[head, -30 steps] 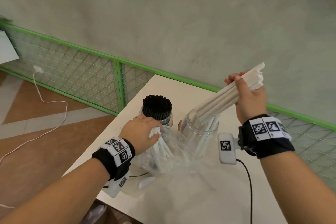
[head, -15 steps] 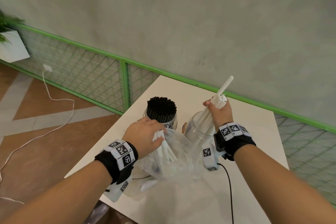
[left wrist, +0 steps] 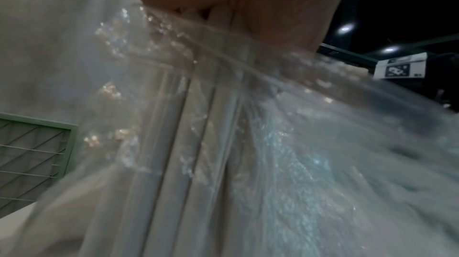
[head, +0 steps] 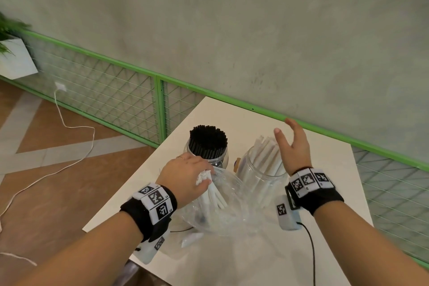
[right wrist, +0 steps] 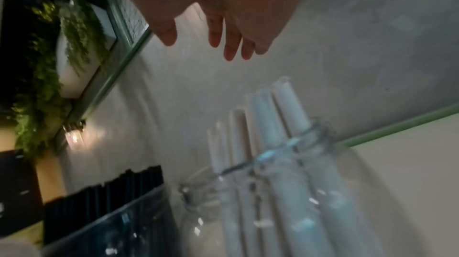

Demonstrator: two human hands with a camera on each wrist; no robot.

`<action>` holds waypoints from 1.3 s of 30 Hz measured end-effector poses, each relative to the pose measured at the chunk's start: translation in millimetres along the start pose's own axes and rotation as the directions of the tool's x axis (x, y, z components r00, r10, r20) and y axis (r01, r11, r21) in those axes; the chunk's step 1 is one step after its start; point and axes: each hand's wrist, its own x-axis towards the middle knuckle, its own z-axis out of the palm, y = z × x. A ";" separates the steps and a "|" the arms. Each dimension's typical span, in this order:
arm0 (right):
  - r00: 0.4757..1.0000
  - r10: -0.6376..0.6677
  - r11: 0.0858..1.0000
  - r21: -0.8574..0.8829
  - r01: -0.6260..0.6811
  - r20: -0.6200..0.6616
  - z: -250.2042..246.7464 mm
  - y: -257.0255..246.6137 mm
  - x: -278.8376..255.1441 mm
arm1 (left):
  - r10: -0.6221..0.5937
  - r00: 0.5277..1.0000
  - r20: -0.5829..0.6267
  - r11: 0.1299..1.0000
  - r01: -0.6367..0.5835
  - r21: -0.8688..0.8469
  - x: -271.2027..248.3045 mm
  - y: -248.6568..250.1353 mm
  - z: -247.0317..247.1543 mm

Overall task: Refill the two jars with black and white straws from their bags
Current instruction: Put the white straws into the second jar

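Note:
Two clear glass jars stand on the white table (head: 329, 248). The left jar (head: 221, 162) is packed with black straws (head: 208, 139). The right jar (head: 263, 183) holds several white straws (head: 264, 154) leaning out of its mouth, also seen as white straws (right wrist: 268, 123) in the right wrist view. My left hand (head: 185, 177) grips the top ends of white straws (head: 214, 195) inside a clear plastic bag (head: 222, 211), which fills the left wrist view as a crinkled bag (left wrist: 298, 153). My right hand (head: 293, 145) hovers open just above the white straw jar, fingers spread and holding nothing.
A green mesh railing (head: 160, 104) runs behind the table's far edge. A planter (head: 14, 58) hangs at the far left. A white cable (head: 69, 127) lies on the floor. A black cable (head: 311, 246) crosses the table by my right wrist.
My right hand pushed its bundle of white straws down into the right jar, let go and opened above it. My left hand has stayed on the bagged straws.

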 end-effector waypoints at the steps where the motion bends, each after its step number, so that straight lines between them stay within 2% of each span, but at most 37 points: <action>1: 1.000 -0.005 0.998 -0.062 0.006 0.004 -4.7 4.7 -3.3 | 0.000 1.000 0.005 1.000 0.000 0.002 0.1 0.0 -0.1; 6: 0.976 0.116 0.957 -0.285 -0.059 0.187 2.4 35.9 -12.9 | 0.004 1.000 0.011 1.000 -0.004 0.012 1.5 1.1 -0.6; 10: 0.964 0.100 0.920 -0.392 0.004 0.245 19.4 32.1 -0.1 | 0.008 1.000 0.007 1.000 -0.009 0.016 1.0 0.0 0.7; 15: 0.947 0.131 0.819 -0.571 0.062 0.292 39.5 26.1 16.2 | 0.005 1.000 0.006 1.000 -0.005 0.007 1.3 -0.4 0.8; 20: 0.986 -0.016 0.923 -0.377 0.078 0.166 38.2 31.4 17.6 | 0.015 1.000 -0.014 1.000 -0.015 0.005 1.4 -1.9 3.0; 22: 0.991 -0.030 0.941 -0.331 0.073 0.134 32.9 33.1 20.1 | 0.010 1.000 -0.010 1.000 -0.010 0.008 2.4 -2.3 2.8; 27: 0.976 0.059 0.893 -0.447 0.042 0.210 23.8 42.1 22.5 | 0.003 1.000 0.009 1.000 -0.003 0.008 3.5 -1.7 1.6; 32: 0.982 0.040 0.884 -0.464 0.051 0.182 15.6 36.6 20.2 | -0.009 0.999 0.035 1.000 0.009 0.008 4.7 -1.1 -0.8; 36: 0.989 0.007 0.915 -0.400 0.054 0.149 5.5 23.7 15.2 | -0.007 1.000 0.025 1.000 0.007 0.007 4.4 -1.4 0.0; 39: 0.989 -0.090 0.948 -0.294 0.122 0.121 -1.0 0.0 0.0 | -0.006 1.000 0.028 1.000 0.006 0.006 4.0 -1.5 0.7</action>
